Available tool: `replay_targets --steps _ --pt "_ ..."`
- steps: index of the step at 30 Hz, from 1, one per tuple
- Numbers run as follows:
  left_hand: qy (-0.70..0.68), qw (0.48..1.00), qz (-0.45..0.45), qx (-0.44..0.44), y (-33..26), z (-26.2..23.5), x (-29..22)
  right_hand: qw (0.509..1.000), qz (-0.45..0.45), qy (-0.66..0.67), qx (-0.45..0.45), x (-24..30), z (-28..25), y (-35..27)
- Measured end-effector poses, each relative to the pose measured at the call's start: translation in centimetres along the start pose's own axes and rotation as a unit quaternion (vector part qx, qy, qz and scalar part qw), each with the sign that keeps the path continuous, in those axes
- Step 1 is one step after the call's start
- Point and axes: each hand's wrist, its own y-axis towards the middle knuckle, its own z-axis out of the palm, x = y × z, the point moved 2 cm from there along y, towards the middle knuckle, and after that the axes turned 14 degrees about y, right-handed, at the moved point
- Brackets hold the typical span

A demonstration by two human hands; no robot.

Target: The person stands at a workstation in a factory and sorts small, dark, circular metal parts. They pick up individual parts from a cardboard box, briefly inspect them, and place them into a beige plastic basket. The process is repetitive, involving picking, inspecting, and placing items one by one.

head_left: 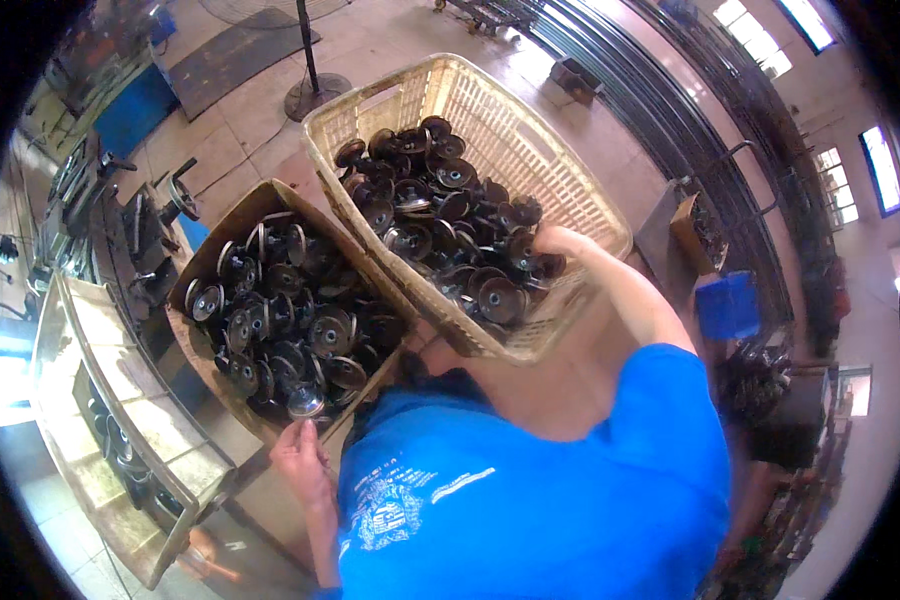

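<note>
**One wheel pinched at the box edge, the other hand down in the basket**

The left hand (pixel 300 462), at 7 o'clock in the view, pinches a single dark wheel (pixel 306 401) by its lower edge with the fingers pressed together. It holds the wheel just over the near rim of the cardboard box (pixel 232 215), which is heaped with similar wheels.

The right hand (pixel 560 243), at 2 o'clock from the box, reaches into the pale plastic basket (pixel 530 130). It rests on the pile of black wheels (pixel 440 215) near the right wall. Its fingers are buried among the parts, so I cannot tell whether they grip one.

The basket leans tilted against the box, touching it along one side. Judging by that lean, the pile could slide, so a wheel is best lifted from the top layer. A firm grip on the rim should keep it from rolling out of the fingers.
</note>
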Motion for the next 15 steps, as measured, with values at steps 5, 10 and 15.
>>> replay_targets --steps 5,10,15 --pt "0.001 0.999 0.027 0.018 -0.3 1.1 0.4 0.981 0.174 0.075 -0.03 1.5 1.1 1.4" --pt "-0.029 0.999 0.02 -0.005 -0.5 1.0 2.1 0.985 0.151 0.086 -0.01 1.3 2.0 2.0" --pt "-0.002 1.0 0.015 -0.009 -0.9 1.0 1.6 0.988 0.107 0.114 0.001 2.3 0.3 -0.7"
